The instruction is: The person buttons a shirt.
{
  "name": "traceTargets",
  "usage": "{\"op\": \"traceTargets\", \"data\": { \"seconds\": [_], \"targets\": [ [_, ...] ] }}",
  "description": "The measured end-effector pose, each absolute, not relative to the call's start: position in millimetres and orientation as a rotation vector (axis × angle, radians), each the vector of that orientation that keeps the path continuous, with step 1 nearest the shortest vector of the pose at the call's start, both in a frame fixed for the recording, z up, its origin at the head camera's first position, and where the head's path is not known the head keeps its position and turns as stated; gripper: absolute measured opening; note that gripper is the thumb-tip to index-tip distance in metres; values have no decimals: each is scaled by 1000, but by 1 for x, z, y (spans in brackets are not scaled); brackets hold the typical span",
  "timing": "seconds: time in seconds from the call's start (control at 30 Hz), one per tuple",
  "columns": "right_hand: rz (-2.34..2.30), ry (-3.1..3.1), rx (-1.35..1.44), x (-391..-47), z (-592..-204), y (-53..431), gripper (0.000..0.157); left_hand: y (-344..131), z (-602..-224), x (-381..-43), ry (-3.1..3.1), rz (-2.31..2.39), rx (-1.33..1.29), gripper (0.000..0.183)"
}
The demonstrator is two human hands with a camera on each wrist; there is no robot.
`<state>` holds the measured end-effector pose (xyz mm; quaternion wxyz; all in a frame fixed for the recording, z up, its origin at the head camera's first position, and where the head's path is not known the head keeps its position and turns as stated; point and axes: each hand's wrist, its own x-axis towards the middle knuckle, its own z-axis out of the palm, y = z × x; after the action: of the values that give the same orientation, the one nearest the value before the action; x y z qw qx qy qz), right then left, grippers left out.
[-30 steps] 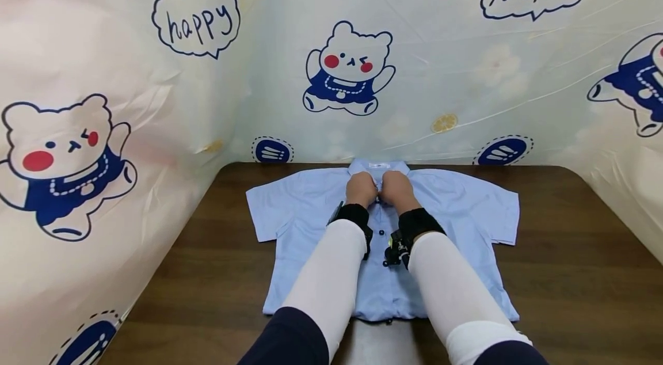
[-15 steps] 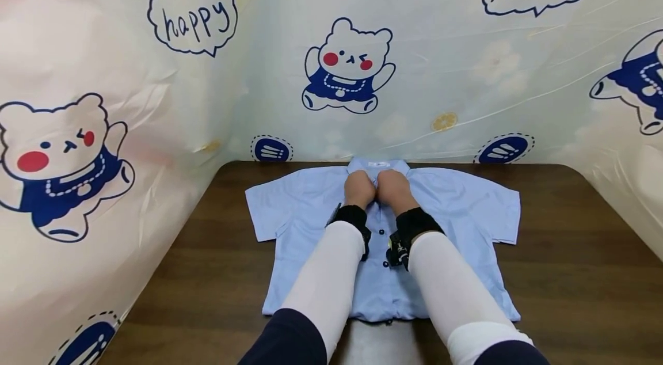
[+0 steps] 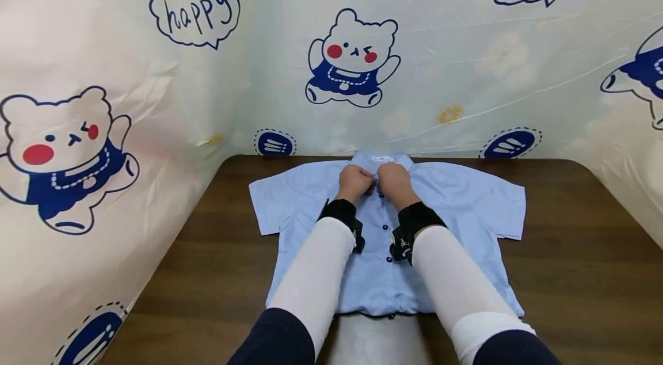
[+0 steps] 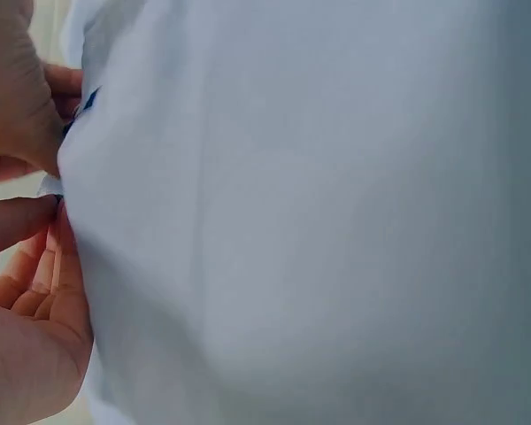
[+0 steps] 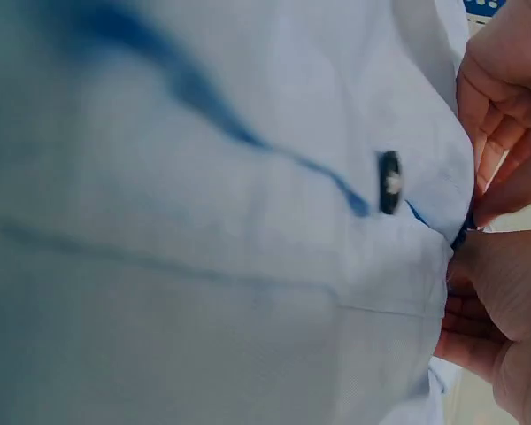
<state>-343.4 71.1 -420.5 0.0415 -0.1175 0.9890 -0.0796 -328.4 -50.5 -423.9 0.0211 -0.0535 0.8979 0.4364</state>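
A light blue short-sleeved shirt [image 3: 305, 221] lies spread on the table, its collar [image 3: 404, 161] at the far edge. Just below the collar, my left hand [image 3: 354, 182] pinches the front edge of the shirt between thumb and fingers. Close beside it, my right hand [image 3: 395, 181] pinches the same front edge, its thumb on top and fingers behind the cloth. Dark buttons [image 3: 385, 227] run down the front below the hands. In the right wrist view, a button [image 5: 390, 182] stands near the placket. A small dark piece between the fingertips is mostly hidden.
The brown wooden table [image 3: 207, 273] extends on both sides of the shirt. A printed curtain [image 3: 279, 54] with bears and lettering hangs behind and at the sides. A pale grey surface [image 3: 378, 342] shows at the front, between the forearms.
My left hand has moved a little to the left, so a narrow gap shows between the hands. The right hand stays near the placket. The head view has tilted slightly.
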Motion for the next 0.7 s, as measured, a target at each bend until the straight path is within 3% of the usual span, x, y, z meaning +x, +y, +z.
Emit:
{"op": "traceTargets", "data": {
  "seconds": [0.2, 0.3, 0.7],
  "targets": [
    [-744, 3083, -155, -334, -412, 88, 23, -52, -418, -332, 2678, 1435, -256, 8],
    [-1096, 2999, -111, -328, -412, 95, 18, -54, -416, -333, 2599, 1497, -299, 7],
    [-1512, 2773, -264, -316, -417, 104, 21, -50, -419, -333, 2336, 1793, -314, 6]
  ]
}}
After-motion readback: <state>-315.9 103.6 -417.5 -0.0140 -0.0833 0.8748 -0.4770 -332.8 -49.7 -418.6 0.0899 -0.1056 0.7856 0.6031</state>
